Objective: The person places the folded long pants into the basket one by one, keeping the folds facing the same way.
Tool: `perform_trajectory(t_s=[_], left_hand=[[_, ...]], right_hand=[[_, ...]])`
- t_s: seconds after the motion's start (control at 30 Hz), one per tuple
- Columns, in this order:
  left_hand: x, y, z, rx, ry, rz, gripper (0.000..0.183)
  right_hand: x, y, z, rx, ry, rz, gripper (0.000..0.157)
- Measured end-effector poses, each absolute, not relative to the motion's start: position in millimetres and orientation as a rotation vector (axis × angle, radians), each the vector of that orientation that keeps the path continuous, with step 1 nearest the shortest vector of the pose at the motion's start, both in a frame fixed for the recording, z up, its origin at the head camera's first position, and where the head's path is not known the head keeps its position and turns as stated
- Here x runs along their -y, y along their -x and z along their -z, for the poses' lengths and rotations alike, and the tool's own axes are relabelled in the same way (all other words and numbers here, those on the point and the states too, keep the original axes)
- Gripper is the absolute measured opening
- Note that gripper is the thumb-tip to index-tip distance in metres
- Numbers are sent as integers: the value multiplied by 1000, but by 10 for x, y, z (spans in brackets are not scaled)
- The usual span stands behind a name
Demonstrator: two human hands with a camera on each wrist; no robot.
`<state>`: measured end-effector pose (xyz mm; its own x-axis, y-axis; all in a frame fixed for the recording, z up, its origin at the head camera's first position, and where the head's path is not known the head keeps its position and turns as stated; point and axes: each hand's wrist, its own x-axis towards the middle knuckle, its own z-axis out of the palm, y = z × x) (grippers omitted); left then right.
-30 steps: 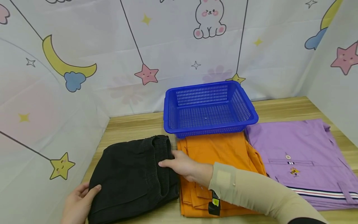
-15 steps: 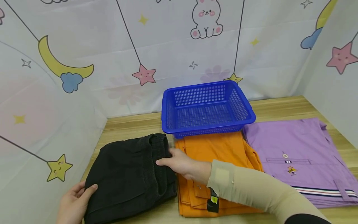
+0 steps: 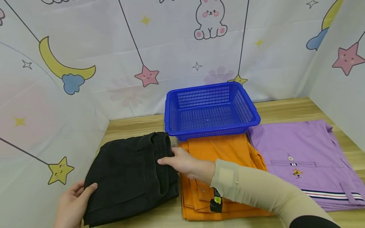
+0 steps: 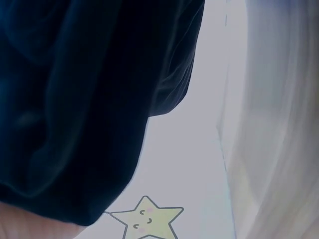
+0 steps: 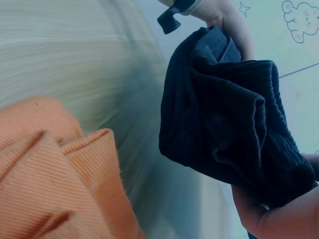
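A folded pair of black trousers [image 3: 122, 177] is held between my two hands at the left of the table. My left hand [image 3: 71, 202] pinches its left edge, thumb on top. On the waistband side, my right hand [image 3: 185, 163] grips it with the thumb above and the fingers underneath, mostly hidden. In the right wrist view the black trousers [image 5: 219, 109] are raised off the wooden surface, a hand at each end. Dark cloth [image 4: 75, 99] fills much of the left wrist view, with a sliver of hand [image 4: 35, 224] below it.
Folded orange trousers [image 3: 219, 145] lie under my right forearm. Folded purple trousers [image 3: 308, 139] lie at the right. Behind the orange pair stands a blue plastic basket [image 3: 211, 130] with nothing inside. A printed cloth wall [image 3: 176, 47] encloses the table [image 3: 128, 126].
Both hands keep their hold on the black trousers, which have risen slightly and shifted a little away from me. Basket, orange and purple trousers stay put; the head view turned slightly earlier.
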<state>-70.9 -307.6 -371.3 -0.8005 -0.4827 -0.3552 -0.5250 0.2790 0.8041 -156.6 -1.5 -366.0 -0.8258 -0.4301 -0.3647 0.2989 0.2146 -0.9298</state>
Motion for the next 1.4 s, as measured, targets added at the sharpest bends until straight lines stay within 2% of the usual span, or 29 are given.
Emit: perform_trajectory(t_s=[0.43,0.6,0.83,1.07,1.4], left_hand=[[3055,708,3655,-2473,960,-1674,57],[3046,710,3626,-2487,959,-1666,56],[3024,717,3599,-2491,980,-1697,51],[3016,718,3583,-2496,956,-1706,50],[3005,711,3561,-2499,981,-1754,44]], right_hand=[[15,1592,3606,-1922,156,1677,69],[16,1600,3577,-1906,172,1687,62],[12,1608,3545,-1959,149,1661,75],[-1,1627,3531,-1955,165,1656,71],[-5,1635,3499,-1966,176,1649,72]])
